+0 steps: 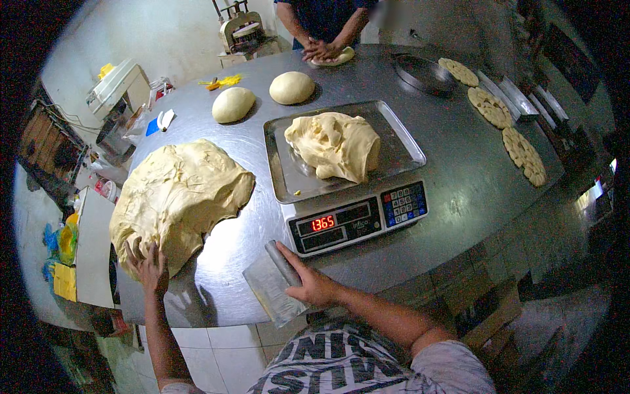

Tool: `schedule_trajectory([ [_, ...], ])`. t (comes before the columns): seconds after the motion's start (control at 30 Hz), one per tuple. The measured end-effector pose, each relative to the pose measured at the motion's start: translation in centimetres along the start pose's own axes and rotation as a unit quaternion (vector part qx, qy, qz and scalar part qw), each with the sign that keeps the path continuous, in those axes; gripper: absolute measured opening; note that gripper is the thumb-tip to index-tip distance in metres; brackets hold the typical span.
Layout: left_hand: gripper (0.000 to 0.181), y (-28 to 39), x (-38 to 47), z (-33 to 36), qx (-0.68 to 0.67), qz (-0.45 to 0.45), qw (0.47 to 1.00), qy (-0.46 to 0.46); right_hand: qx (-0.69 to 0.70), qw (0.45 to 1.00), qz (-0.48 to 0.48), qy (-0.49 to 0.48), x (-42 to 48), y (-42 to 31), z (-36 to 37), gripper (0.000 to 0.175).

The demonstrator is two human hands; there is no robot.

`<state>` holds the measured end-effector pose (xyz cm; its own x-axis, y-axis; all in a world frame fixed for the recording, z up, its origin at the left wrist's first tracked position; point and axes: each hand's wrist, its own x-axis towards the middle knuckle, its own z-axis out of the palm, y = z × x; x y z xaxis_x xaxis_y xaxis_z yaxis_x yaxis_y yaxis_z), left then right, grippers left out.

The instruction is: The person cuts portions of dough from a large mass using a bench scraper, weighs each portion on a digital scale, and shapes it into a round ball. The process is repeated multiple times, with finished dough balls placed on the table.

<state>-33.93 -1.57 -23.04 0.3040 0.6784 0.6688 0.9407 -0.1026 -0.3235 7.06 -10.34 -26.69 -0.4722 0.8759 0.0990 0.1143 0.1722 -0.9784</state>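
My left hand [150, 268] rests with spread fingers on the near edge of a large mass of pale dough [179, 192] at the left of the steel table. In my right hand [315, 283] is a metal bench scraper [273, 283], gripped by its tubular handle, its blade towards the table's near edge. Just beyond that hand stands a digital scale [359, 216] with a lit red display. On the scale sits a metal tray [398, 147], and a torn lump of dough [334, 143] lies in it.
Two smooth dough balls [291, 88] lie behind the tray. Across the steel table [457, 197], a co-worker's hands [325, 49] press on dough. A round dark pan [425, 74] and three flat lumpy dough pieces [489, 107] are at the right. A blue-and-white scraper [161, 122] lies far left.
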Motion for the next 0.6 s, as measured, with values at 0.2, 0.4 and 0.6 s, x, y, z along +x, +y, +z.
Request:
schedule_trajectory([
  [0.2,0.031,0.0,1.7,-2.1,-0.037,-0.073,0.987,-0.14,-0.016,1.0,0.0,-0.001,0.3,1.2,0.3,0.099],
  [0.4,0.034,2.2,4.6,-3.8,-0.078,-0.134,0.97,-0.185,-0.005,1.0,0.021,0.003,0.2,1.6,-0.1,0.099],
  [0.6,0.029,5.7,5.9,-4.9,-0.124,-0.165,0.969,-0.135,-0.011,1.0,-0.015,0.012,1.0,2.1,0.5,0.095],
])
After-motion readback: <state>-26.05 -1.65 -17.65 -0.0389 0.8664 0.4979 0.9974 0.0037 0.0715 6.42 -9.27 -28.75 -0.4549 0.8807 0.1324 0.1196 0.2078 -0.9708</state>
